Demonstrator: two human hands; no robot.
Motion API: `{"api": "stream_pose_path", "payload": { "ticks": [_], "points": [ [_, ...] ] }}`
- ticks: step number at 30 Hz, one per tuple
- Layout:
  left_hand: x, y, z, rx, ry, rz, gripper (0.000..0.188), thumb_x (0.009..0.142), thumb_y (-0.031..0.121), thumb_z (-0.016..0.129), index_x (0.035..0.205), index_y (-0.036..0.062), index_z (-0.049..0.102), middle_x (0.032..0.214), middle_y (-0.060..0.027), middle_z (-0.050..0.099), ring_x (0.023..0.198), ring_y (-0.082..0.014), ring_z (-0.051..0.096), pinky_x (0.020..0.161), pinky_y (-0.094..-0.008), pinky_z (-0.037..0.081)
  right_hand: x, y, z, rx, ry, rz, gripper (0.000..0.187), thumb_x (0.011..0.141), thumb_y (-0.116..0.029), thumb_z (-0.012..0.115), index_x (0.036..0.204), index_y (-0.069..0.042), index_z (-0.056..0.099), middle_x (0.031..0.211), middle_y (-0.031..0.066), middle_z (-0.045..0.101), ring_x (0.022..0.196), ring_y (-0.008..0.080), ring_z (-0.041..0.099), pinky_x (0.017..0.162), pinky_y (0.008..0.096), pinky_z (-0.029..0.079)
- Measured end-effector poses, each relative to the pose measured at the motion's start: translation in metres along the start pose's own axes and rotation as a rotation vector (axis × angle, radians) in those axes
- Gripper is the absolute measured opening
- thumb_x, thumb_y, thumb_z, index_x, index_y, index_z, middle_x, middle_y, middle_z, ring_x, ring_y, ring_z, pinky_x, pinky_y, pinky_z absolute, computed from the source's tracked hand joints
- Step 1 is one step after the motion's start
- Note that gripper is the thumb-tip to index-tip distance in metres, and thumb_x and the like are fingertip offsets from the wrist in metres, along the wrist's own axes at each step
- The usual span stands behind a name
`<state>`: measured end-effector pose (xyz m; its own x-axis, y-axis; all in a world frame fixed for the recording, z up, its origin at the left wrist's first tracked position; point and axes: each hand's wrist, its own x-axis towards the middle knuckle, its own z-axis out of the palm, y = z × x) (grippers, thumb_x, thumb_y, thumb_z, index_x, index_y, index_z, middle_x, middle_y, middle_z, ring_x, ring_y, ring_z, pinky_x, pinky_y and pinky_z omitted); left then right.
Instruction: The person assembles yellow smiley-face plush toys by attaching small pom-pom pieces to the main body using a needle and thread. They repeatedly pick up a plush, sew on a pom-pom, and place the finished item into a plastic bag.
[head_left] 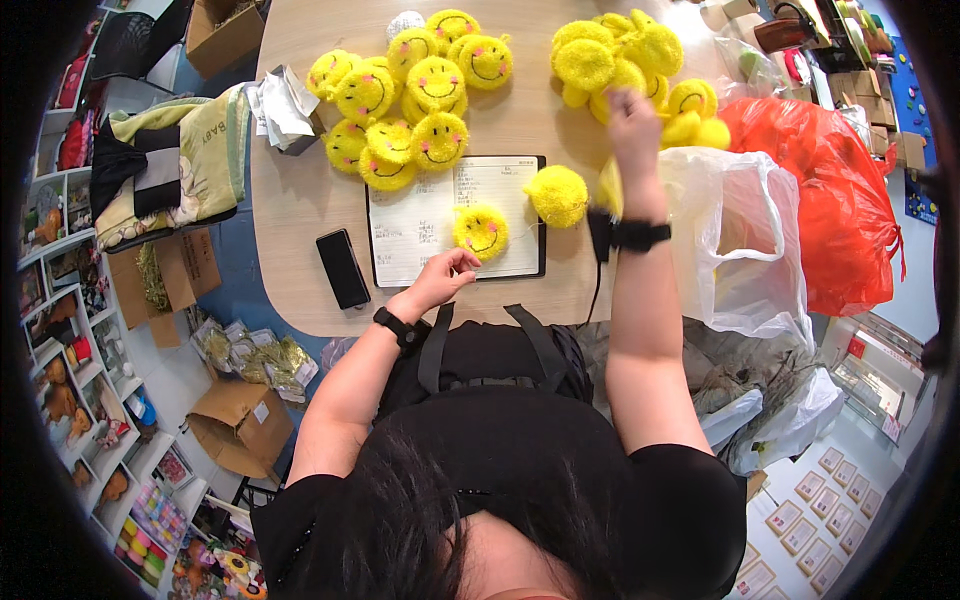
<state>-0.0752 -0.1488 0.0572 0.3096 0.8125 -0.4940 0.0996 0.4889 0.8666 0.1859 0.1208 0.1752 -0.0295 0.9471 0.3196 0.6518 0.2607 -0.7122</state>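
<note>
Fuzzy yellow smiley-face plush discs lie in a group [437, 84] at the far left of the table. One smiley disc [481, 232] rests face up on an open notebook [410, 238], and the curled fingers of my left hand [437, 281] pinch at its lower edge. To its right, a plain-sided yellow plush disc [557, 196] overlaps the notebook's right edge. My right hand [635, 125] is raised in a closed, slightly blurred shape in front of a second yellow pile [625, 55]. Whatever it may hold is hidden.
A black phone [343, 269] lies left of the notebook. A tissue box [287, 108] stands at the table's left edge. White [740, 235] and red [815, 190] plastic bags crowd the right side. A black cable [597, 280] runs over the front edge.
</note>
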Motion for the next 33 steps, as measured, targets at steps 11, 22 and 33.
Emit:
{"api": "stream_pose_path", "payload": {
  "ticks": [11, 22, 33],
  "points": [
    [-0.047, 0.059, -0.02, -0.243, -0.176, 0.009, 0.017, 0.091, 0.005, 0.062, 0.107, 0.0047, 0.063, 0.086, 0.0021, 0.06, 0.081, -0.0061, 0.056, 0.077, -0.0232, 0.046, -0.257, 0.02, -0.001, 0.324, -1.067, 0.343, 0.015, 0.1, -0.017, 0.051, 0.096, -0.002, 0.055, 0.076, 0.0075, 0.06, 0.071, 0.0182, 0.059, 0.072, 0.032, 0.049],
    [-0.115, -0.025, -0.084, -1.436, 0.304, 0.264, 0.018, 0.094, 0.005, 0.061, 0.112, 0.0027, 0.067, 0.085, -0.0031, 0.057, 0.081, -0.0136, 0.048, 0.072, -0.0243, 0.043, -0.329, 0.109, -0.057, 0.315, -0.879, 0.654, 0.021, 0.1, -0.021, 0.055, 0.092, -0.002, 0.059, 0.073, 0.0029, 0.059, 0.067, 0.0119, 0.056, 0.063, 0.0282, 0.047],
    [-0.161, -0.012, -0.1, -0.81, 0.531, 0.216, 0.028, 0.091, -0.004, 0.062, 0.119, -0.0012, 0.065, 0.114, -0.0168, 0.068, 0.101, -0.0207, 0.068, 0.089, -0.0269, 0.056, -0.347, 0.082, 0.025, 0.096, -1.386, 0.115, 0.018, 0.094, -0.02, 0.058, 0.103, -0.007, 0.064, 0.095, 0.0174, 0.067, 0.092, 0.0385, 0.062, 0.082, 0.0438, 0.05]
  ]
}}
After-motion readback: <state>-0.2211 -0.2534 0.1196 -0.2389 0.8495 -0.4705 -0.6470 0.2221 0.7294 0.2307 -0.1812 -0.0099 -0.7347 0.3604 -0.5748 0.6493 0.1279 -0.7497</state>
